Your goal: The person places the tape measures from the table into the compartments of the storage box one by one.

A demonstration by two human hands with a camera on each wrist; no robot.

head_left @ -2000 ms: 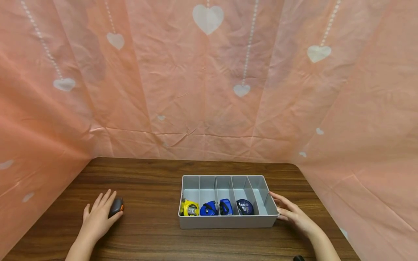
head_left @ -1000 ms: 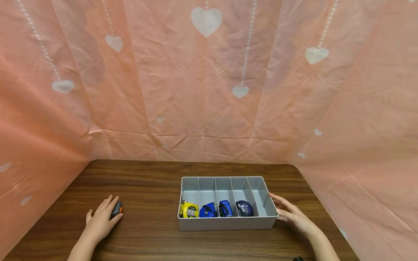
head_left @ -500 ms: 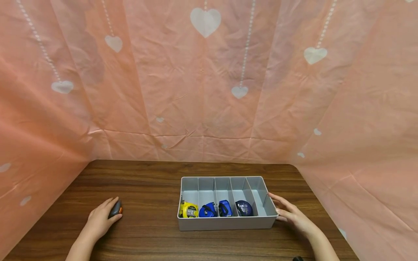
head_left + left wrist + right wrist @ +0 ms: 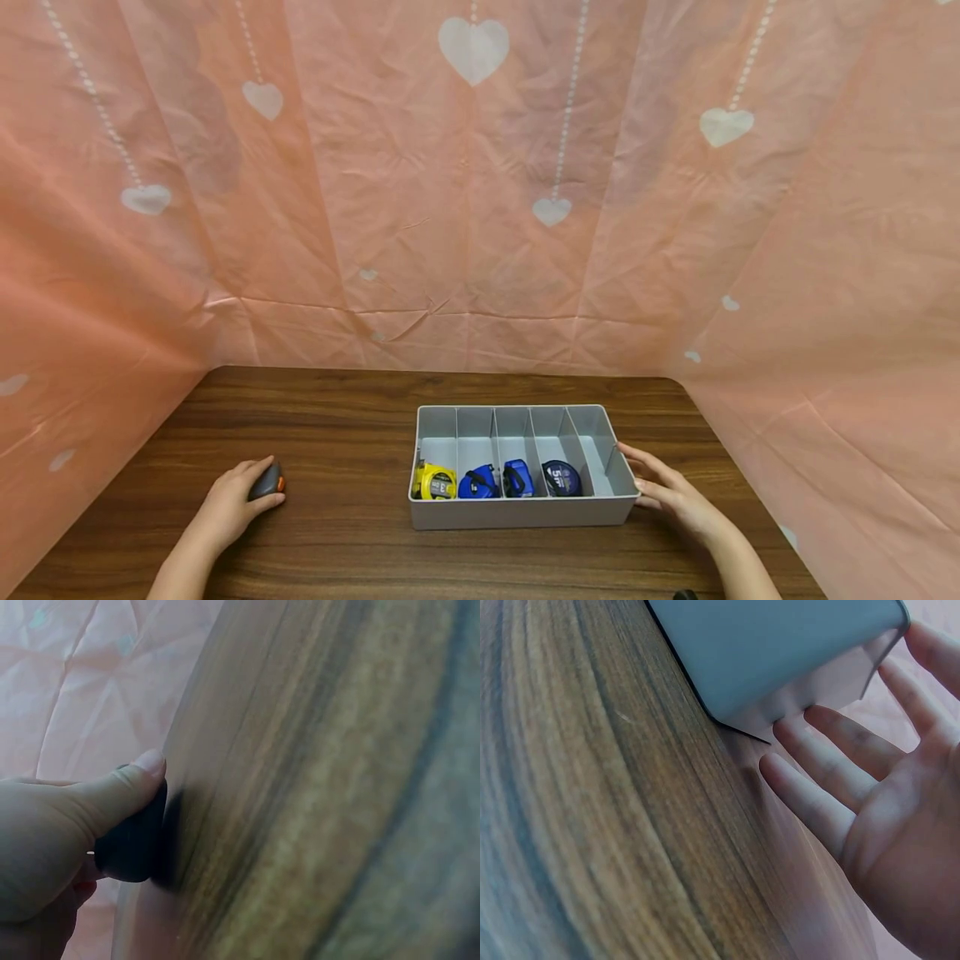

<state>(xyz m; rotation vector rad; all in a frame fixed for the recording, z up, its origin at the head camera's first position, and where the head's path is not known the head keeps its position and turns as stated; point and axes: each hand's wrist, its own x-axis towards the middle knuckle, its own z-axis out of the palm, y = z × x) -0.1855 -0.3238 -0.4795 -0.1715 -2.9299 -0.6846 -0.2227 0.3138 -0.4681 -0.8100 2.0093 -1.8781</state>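
On the left of the table, my left hand (image 4: pixel 228 504) holds a dark grey tape measure (image 4: pixel 267 482) with orange details. The left wrist view shows the thumb against one side of its dark case (image 4: pixel 131 847); the other fingers are mostly hidden behind. A grey divided box (image 4: pixel 521 514) stands right of centre. My right hand (image 4: pixel 678 500) touches its right end with extended, spread fingers (image 4: pixel 810 799). From left to right, its compartments hold a yellow tape measure (image 4: pixel 437 482), a blue one (image 4: pixel 478 482), another blue one (image 4: pixel 517 478) and a dark blue round one (image 4: pixel 562 477).
The brown wooden table (image 4: pixel 337 500) has pink cloth (image 4: pixel 465 208) with white hearts hanging behind it and along both sides. Part of a small black thing (image 4: pixel 685 594) shows at the bottom edge, near the right forearm.
My left hand's fingers, stretched out two seconds ago, have drawn in around the dark grey tape measure. My right hand and the box have kept their places; the head view has shifted slightly.
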